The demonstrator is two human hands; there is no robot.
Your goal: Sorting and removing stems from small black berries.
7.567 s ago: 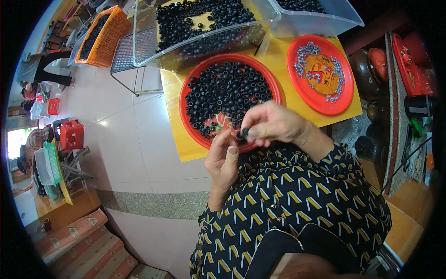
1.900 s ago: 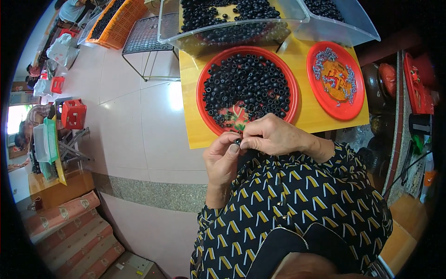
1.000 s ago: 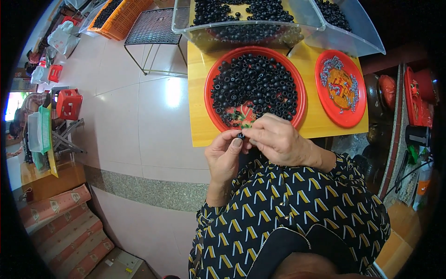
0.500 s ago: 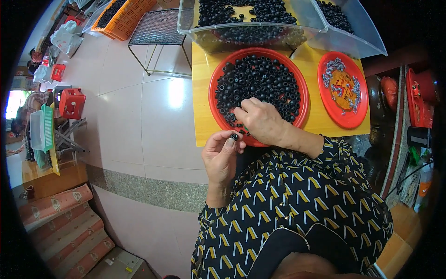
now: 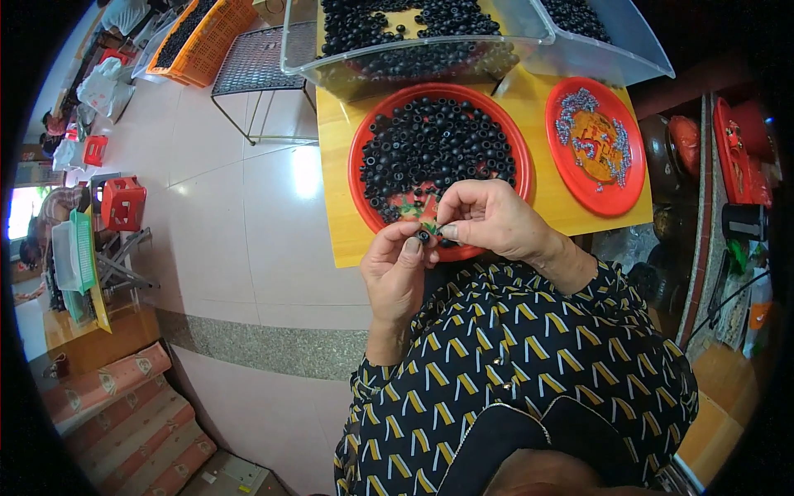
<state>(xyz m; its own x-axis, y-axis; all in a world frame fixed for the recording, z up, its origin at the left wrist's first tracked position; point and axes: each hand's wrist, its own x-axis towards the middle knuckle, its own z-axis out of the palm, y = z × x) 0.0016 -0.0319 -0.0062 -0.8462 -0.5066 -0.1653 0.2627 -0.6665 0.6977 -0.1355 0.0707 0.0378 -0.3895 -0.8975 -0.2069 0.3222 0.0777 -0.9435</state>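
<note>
A round red plate [image 5: 361, 186] piled with several small black rings [image 5: 430, 145] sits on a yellow table [image 5: 341, 140]. At the plate's near rim my left hand [image 5: 395, 277] pinches one small black ring [image 5: 423, 237] between thumb and forefinger. My right hand [image 5: 492, 219] meets it from the right, its fingertips closed on a tiny part pressed against that ring. The two hands touch at the fingertips, just above the table's front edge.
A second red plate [image 5: 571, 169] with small grey metal pieces lies to the right. Clear plastic bins [image 5: 331, 70] of black rings stand behind. An orange crate [image 5: 217, 33], a wire stool [image 5: 260, 62] and a red stool [image 5: 124, 202] stand on the tiled floor at left.
My right hand came back from the pile on the plate and now meets my left hand's fingertips. The left hand stayed holding its ring.
</note>
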